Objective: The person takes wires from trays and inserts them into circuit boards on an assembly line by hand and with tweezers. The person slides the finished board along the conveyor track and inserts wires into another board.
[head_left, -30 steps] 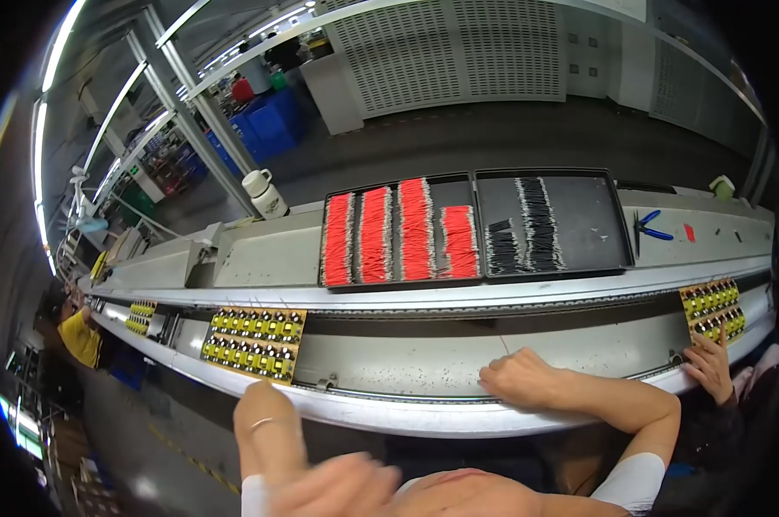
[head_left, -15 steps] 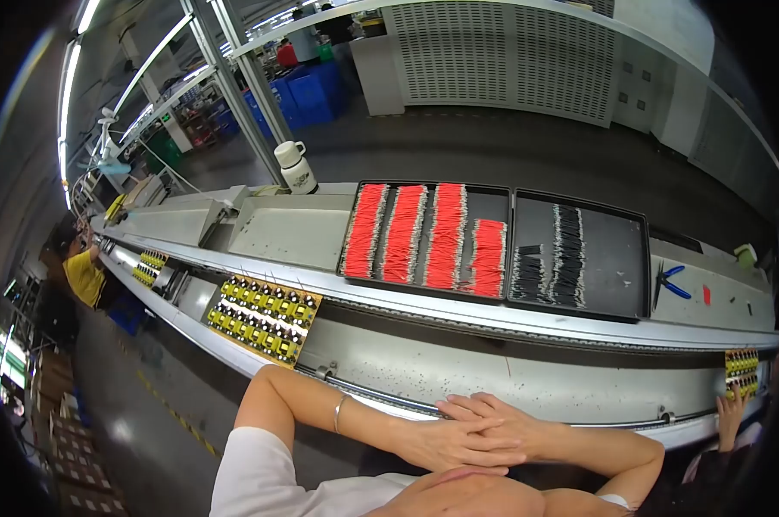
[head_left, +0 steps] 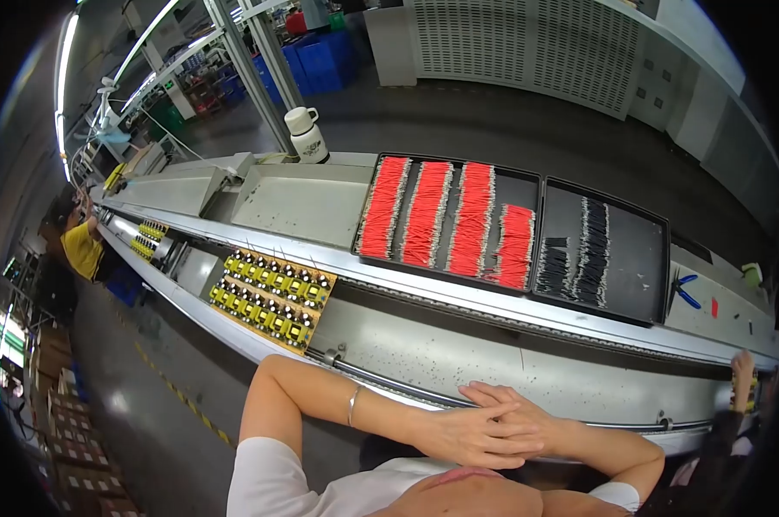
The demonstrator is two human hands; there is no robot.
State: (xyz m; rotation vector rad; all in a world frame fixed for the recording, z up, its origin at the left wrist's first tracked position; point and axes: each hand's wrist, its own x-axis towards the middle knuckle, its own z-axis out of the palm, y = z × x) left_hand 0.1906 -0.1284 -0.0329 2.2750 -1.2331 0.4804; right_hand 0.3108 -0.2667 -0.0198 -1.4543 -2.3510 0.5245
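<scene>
My left hand (head_left: 474,436), with a bracelet on its wrist, lies across my right hand (head_left: 532,422) in front of my chest. The fingers of both are stretched out and overlap, and neither holds a tool or part. They rest near the conveyor's front rail (head_left: 433,394). Left of them, a panel of circuit boards (head_left: 273,297) with yellow and black components sits on the conveyor. Across from me, one black tray (head_left: 448,269) carries rows of red wires (head_left: 428,215); the tray beside it (head_left: 635,258) carries black wires (head_left: 592,254).
Blue-handled pliers (head_left: 686,293) lie right of the trays. A white flask (head_left: 308,138) stands by a metal post. At the right edge a co-worker's hand (head_left: 742,366) is over another board panel (head_left: 753,392). Far left, a person in yellow (head_left: 81,248) stands at the line.
The camera view has shifted slightly, moving the trays right and up in the picture. At the right edge, the co-worker's hand has risen over the board panel. My hands stay crossed.
</scene>
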